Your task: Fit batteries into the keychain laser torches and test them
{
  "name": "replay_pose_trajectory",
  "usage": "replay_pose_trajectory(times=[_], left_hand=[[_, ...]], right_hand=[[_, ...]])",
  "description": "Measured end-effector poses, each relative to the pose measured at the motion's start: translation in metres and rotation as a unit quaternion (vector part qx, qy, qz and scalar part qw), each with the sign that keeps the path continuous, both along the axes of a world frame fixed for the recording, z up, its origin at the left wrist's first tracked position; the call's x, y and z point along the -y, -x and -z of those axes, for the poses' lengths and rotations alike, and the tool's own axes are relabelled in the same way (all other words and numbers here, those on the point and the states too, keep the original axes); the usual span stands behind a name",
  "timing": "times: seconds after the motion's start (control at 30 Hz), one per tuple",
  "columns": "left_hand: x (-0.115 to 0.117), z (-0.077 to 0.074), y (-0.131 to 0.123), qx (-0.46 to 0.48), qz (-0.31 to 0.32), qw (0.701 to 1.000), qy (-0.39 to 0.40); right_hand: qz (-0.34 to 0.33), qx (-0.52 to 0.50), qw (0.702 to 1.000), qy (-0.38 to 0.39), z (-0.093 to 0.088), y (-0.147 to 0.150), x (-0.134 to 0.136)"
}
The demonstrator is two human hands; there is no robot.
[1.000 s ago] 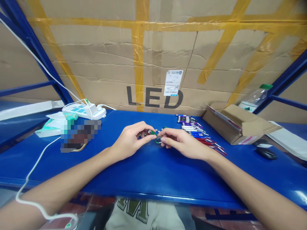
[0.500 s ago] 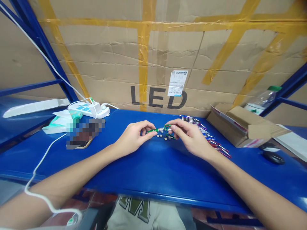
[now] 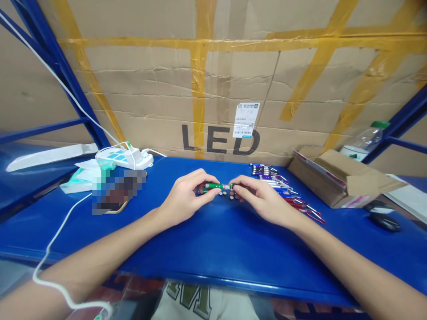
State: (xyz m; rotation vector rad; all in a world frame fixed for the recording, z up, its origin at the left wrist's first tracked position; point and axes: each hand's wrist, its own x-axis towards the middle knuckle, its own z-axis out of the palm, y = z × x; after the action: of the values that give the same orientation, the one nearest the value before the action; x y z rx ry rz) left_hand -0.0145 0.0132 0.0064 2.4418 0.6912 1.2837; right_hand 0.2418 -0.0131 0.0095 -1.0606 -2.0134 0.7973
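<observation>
My left hand [image 3: 187, 192] pinches the green body of a small keychain flashlight [image 3: 213, 186] between thumb and fingers. At its silver end, my right hand [image 3: 258, 194] is closed on the part with the green clip, mostly hidden by the fingers. The flashlight lies nearly level between both hands, just above the blue table [image 3: 213, 249]. Several small button cells [image 3: 231, 198] rest on the table below and behind it. Right of my right hand lies a row of similar keychain flashlights [image 3: 283, 191] in black, purple, silver, blue and red.
An opened cardboard box [image 3: 336, 178] stands at the right, with a black mouse [image 3: 385, 221] before it and a clear bottle [image 3: 370, 138] behind. Leftward are a blurred phone [image 3: 122, 193], a tissue pack [image 3: 83, 175] and a white power strip [image 3: 133, 158]. A large carton [image 3: 160, 89] forms the back.
The green body shows more fully in my left hand. The green clip has gone mostly behind my right fingers. The view has tilted up slightly.
</observation>
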Motion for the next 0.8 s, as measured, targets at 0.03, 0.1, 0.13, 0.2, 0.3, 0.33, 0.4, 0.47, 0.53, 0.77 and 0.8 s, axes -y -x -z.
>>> replay_pose_trajectory(times=[0.03, 0.1, 0.13, 0.2, 0.3, 0.33, 0.4, 0.47, 0.53, 0.77, 0.8], left_hand=[[0.000, 0.000, 0.000, 0.003, 0.000, 1.000, -0.001], [0.000, -0.001, -0.001, 0.006, -0.005, 1.000, 0.011], [0.000, -0.001, -0.001, 0.005, -0.008, 1.000, 0.025], [0.000, 0.000, -0.002, -0.004, -0.012, 0.998, 0.068], [0.000, 0.003, -0.004, -0.024, -0.015, 0.992, 0.123], [0.000, 0.004, -0.004, -0.030, -0.017, 0.991, 0.131], [0.000, 0.006, -0.005, -0.032, -0.024, 0.990, 0.138], [0.000, 0.006, -0.005, -0.024, -0.028, 0.988, 0.148], [0.000, 0.005, -0.005, -0.011, -0.019, 0.986, 0.167], [-0.001, 0.003, -0.003, -0.002, 0.010, 0.989, 0.148], [-0.002, 0.003, -0.002, -0.005, 0.008, 0.990, 0.138]], right_hand=[[-0.002, 0.010, 1.000, -0.004, 0.000, 0.000, 0.000], [-0.008, 0.016, 1.000, -0.002, 0.001, 0.000, 0.001], [-0.010, 0.011, 1.000, 0.003, 0.002, 0.000, 0.001], [-0.010, -0.006, 1.000, 0.015, 0.003, 0.001, 0.002], [-0.005, -0.031, 0.999, 0.032, 0.005, 0.003, 0.003], [-0.006, -0.037, 0.999, 0.038, 0.006, 0.004, 0.003], [-0.012, -0.048, 0.998, 0.048, 0.006, 0.006, 0.004], [-0.025, -0.055, 0.997, 0.057, 0.007, 0.009, 0.005], [-0.042, -0.053, 0.996, 0.062, 0.009, 0.011, 0.006], [-0.034, -0.028, 0.998, 0.043, 0.010, 0.011, 0.009], [-0.027, -0.026, 0.999, 0.038, 0.009, 0.011, 0.008]])
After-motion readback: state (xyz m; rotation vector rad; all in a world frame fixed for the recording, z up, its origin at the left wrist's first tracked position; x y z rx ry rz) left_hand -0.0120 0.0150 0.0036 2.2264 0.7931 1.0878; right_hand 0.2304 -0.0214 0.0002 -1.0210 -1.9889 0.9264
